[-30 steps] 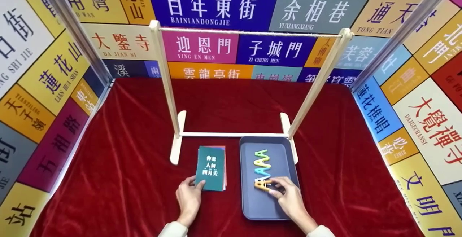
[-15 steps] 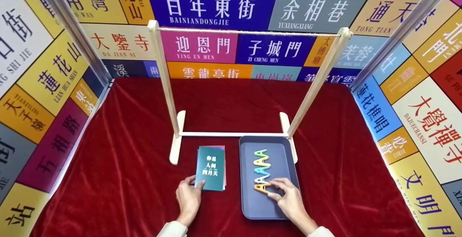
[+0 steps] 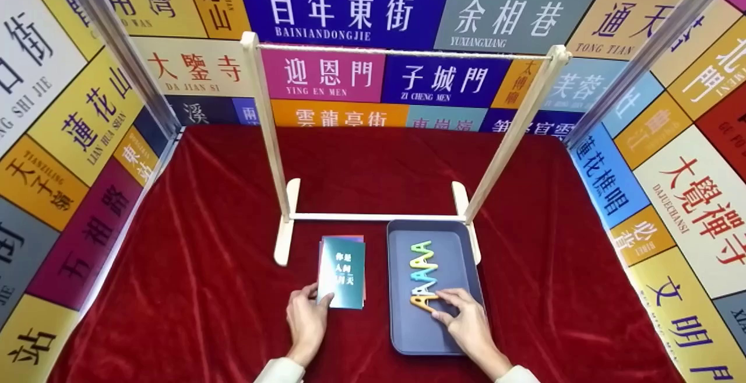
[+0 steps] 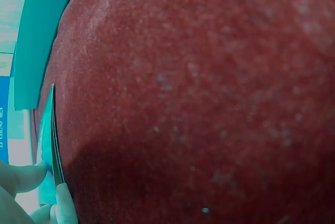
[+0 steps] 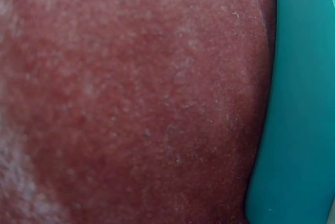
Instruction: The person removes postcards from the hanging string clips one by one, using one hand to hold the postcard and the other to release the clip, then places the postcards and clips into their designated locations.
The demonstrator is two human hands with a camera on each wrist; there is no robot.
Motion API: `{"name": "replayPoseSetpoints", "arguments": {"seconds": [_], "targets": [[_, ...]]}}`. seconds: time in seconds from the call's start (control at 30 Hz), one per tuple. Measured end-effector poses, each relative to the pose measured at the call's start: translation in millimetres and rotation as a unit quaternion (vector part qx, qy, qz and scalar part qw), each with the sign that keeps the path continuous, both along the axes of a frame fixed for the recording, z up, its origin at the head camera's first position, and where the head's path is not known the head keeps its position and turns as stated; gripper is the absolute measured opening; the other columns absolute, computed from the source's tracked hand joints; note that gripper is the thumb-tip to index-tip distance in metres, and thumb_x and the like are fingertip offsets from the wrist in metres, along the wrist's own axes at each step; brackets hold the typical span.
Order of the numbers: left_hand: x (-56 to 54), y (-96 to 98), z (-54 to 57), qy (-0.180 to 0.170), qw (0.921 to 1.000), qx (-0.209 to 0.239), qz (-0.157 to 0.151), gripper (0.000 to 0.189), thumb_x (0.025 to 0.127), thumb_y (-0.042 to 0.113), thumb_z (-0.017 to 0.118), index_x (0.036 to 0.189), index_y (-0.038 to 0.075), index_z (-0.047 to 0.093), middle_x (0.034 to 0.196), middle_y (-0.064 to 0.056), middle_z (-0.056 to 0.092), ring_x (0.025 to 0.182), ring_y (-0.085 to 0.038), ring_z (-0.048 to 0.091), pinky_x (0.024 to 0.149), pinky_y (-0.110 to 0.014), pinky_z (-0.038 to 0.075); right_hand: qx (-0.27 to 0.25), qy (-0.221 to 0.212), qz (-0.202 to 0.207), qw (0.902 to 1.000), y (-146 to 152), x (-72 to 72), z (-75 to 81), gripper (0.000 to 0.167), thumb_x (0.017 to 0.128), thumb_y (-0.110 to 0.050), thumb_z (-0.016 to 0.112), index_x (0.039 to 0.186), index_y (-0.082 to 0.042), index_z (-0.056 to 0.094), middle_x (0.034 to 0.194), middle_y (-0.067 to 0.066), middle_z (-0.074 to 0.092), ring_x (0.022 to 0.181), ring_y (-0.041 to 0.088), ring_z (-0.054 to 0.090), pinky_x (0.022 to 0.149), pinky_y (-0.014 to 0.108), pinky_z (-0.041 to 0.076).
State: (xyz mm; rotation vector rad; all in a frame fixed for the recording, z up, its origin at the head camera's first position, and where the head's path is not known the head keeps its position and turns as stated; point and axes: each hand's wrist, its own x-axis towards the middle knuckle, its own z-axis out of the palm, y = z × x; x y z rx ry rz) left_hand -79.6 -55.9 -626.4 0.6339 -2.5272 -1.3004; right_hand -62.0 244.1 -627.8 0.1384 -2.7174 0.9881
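Note:
My left hand [image 3: 307,320] pinches the lower left corner of a dark green card [image 3: 348,255] with white characters, on top of a small stack of cards. In the left wrist view the thumb lies over the card [image 4: 47,143] and fingertips are beneath its raised edge. Inside the blue-grey tray [image 3: 411,336], my right hand [image 3: 471,326] pinches the legs of an orange A-shaped clothes peg [image 3: 417,301]. Ahead of it a white, a blue, a yellow and a green peg [image 3: 421,247] lie in a column. The right wrist view shows only cloth and the tray's side [image 5: 296,103].
A wooden rack [image 3: 271,138] with a string [image 3: 402,52] between its posts stands behind the cards and tray. Its low crossbar [image 3: 373,217] runs just beyond them. Red velvet cloth [image 3: 192,266] covers the table, and walls printed with characters [image 3: 341,10] enclose it.
The top card has shifted slightly right and tilted, with glare now across its face. My left hand moved slightly right with it. The orange peg turned a little in my right hand.

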Motion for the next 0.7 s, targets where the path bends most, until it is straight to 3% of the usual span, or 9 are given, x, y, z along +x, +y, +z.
{"name": "replayPoseSetpoints", "arguments": {"seconds": [0.43, 0.7], "targets": [[3.0, -1.2, 2.6, -0.002, 0.9998, 0.012, -0.015, 0.032, 0.076, 0.009, 0.086, 0.105, 0.001, 0.077, 0.091, -0.012, 0.070, 0.080, -0.025, 0.072, 0.078, -0.044, 0.056, -0.012, 0.018, 0.003, 0.9998, 2, 1.8, -1.1, 0.042, 0.066, -0.003, 0.090, 0.107, -0.004, 0.077, 0.104, 0.001, 0.074, 0.087, 0.015, 0.068, 0.078, 0.027, 0.057], [5.2, -17.5, 12.5, 0.001, 0.9973, 0.003, -0.073, 0.029, 0.086, 0.011, 0.078, 0.113, 0.000, 0.074, 0.097, -0.013, 0.071, 0.083, -0.022, 0.067, 0.074, -0.034, 0.056, -0.051, 0.031, 0.006, 0.9982, 6, -0.3, 12.3, 0.040, 0.071, -0.004, 0.088, 0.109, -0.003, 0.076, 0.104, 0.005, 0.073, 0.085, 0.021, 0.068, 0.067, 0.029, 0.058]]}}
